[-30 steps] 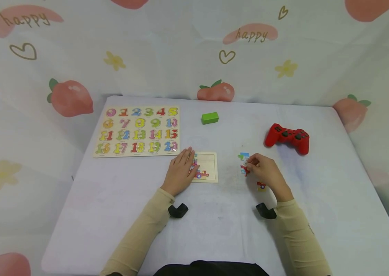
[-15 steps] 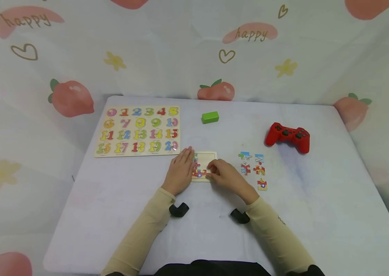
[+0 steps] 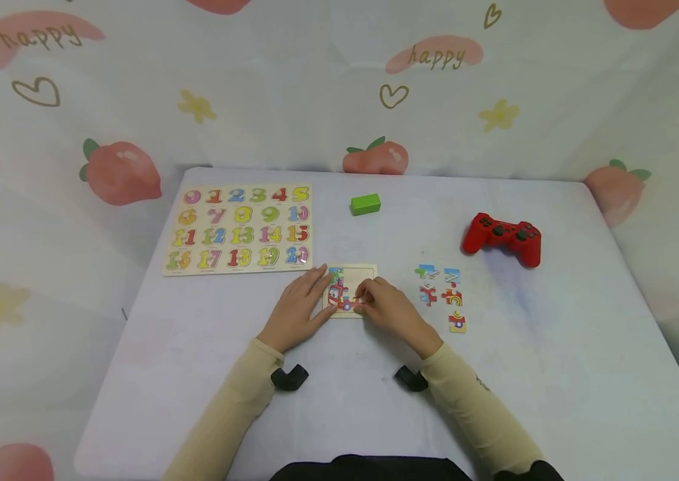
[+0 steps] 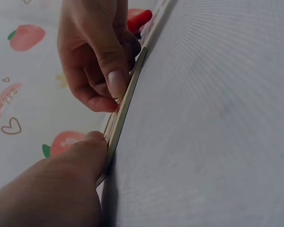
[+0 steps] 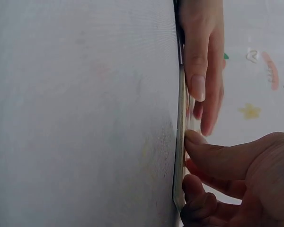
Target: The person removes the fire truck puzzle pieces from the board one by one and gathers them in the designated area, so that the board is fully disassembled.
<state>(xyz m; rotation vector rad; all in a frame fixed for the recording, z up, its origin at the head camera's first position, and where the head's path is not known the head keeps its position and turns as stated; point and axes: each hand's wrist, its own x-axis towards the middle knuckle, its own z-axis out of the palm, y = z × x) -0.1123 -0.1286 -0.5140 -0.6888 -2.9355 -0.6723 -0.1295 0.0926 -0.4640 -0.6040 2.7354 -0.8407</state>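
A small wooden jigsaw board (image 3: 369,272) lies on the table, its left column and part of its bottom row filled with picture pieces (image 3: 336,294). My left hand (image 3: 294,310) rests along the board's left side, fingers fairly straight, thumb at the lower edge; its thumb (image 4: 87,146) shows against the rim in the left wrist view. Over the board's right half, my right hand (image 3: 395,310) bends its fingers and pinches a puzzle piece low on the board, mostly hidden by the fingertips. In the right wrist view its thumb (image 5: 222,158) sits at the board's surface.
Several loose puzzle pieces (image 3: 452,298) lie in two columns right of the board. A number puzzle board (image 3: 237,228) is at the back left, a green block (image 3: 365,204) at the back middle. A red game controller (image 3: 502,239) sits at the back right.
My right hand has come left from the loose pieces to the board, then stayed there. My left hand has slid a little left, uncovering the board's left column.
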